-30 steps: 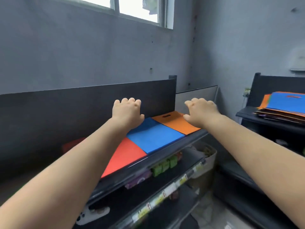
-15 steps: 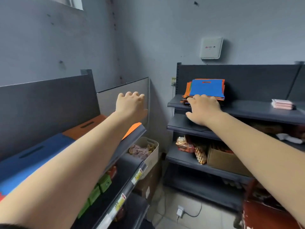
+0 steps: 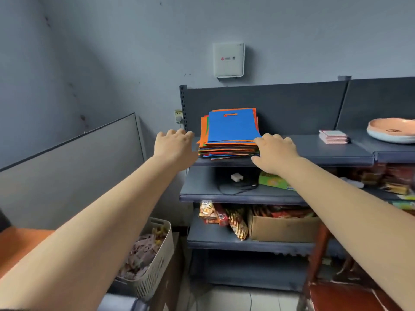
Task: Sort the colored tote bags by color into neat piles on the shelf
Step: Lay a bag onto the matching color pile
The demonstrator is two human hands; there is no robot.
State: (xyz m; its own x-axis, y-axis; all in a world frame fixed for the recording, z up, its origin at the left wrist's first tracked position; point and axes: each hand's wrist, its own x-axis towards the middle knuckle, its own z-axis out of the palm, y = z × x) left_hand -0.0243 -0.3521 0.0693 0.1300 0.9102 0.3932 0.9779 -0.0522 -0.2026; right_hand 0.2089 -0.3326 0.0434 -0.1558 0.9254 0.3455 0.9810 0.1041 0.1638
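A mixed stack of tote bags (image 3: 231, 140), blue on top with orange, green and red edges showing below, lies on the top board of the dark shelf (image 3: 314, 153) straight ahead. My left hand (image 3: 174, 145) hovers just left of the stack, fingers loosely bent, holding nothing. My right hand (image 3: 275, 151) is at the stack's right front corner, fingers relaxed, touching or nearly touching the bag edges. At the bottom left, a corner of an orange bag (image 3: 15, 248) shows on the other shelf.
A pink-and-white bowl (image 3: 391, 130) and a small stack of pink cards (image 3: 333, 136) sit further right on the same board. Lower boards hold snack packs, a cardboard box (image 3: 283, 228) and a charger. A white basket (image 3: 155, 254) stands at the floor left.
My view has swung right from the sorted red, blue and orange bags to the mixed stack. Both hands left the sorted piles and now reach either side of the mixed stack.
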